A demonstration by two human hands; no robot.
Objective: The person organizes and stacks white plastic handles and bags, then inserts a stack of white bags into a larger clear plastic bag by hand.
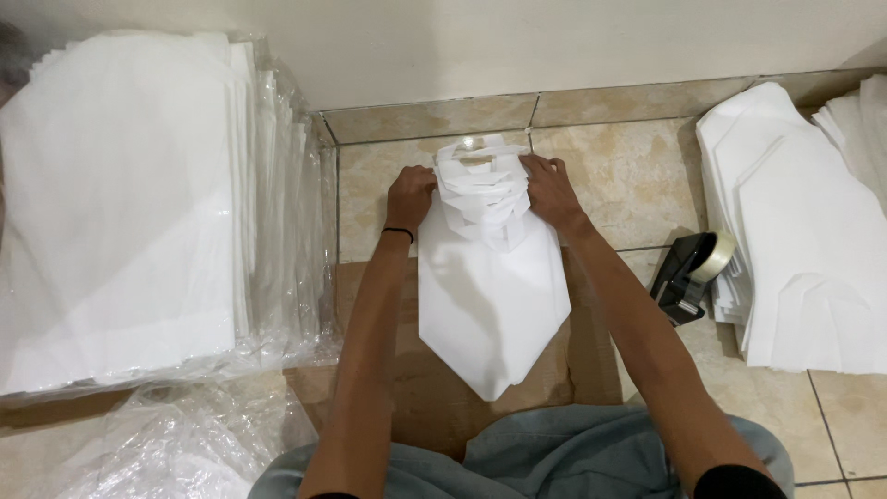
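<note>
We see both hands working at the far end of a stack of white folded bags [490, 305] that lies on a flattened cardboard sheet [434, 388] on the tiled floor [628, 176]. The stack sits centred between our forearms, its pointed end toward our lap and its handle end toward the wall.

The left hand [409, 197] pinches the left edge of the handle end; its grip is narrow and closed on the bags. A dark band circles that wrist. The right hand [549, 189] grips the right edge of the same end, fingers curled over the layered handles [480, 185], also closed on the bags.

To the left, a tall pile of white sheets [120, 203] rests in clear plastic wrap [286, 231]; its wrapped edge runs just beside the left forearm. More loose plastic lies at the lower left. To the right, a black tape dispenser [688, 273] stands near the right forearm, touching a second pile of folded white bags [804, 240].

Open floor remains between the handle end and the wall base, and in a narrow strip on each side of the stack.
</note>
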